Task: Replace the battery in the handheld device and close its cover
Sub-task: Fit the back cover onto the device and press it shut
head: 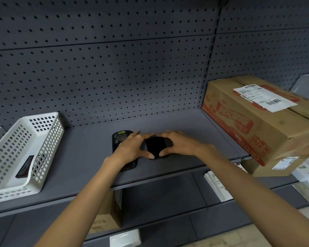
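Both hands work on the grey shelf (89,150), close together near its middle. The left hand (132,147) and the right hand (178,143) hold a flat black piece (156,147) between them, thumbs at its near edge and fingers at its far edge. I judge it is the cover or the battery; I cannot tell which. Holding it from two sides probably keeps it level while it is aligned.

The handheld device (119,139) lies on its face at 9 o'clock of the black piece, partly under the left hand, with its back compartment open upward, so the piece has only a short way to go.

At 9 o'clock stands a white basket (48,139) with a dark flat object (24,166) inside, perhaps another battery. At 3 o'clock a cardboard box (257,125) sits well apart. Nothing stands between the hands and the device.
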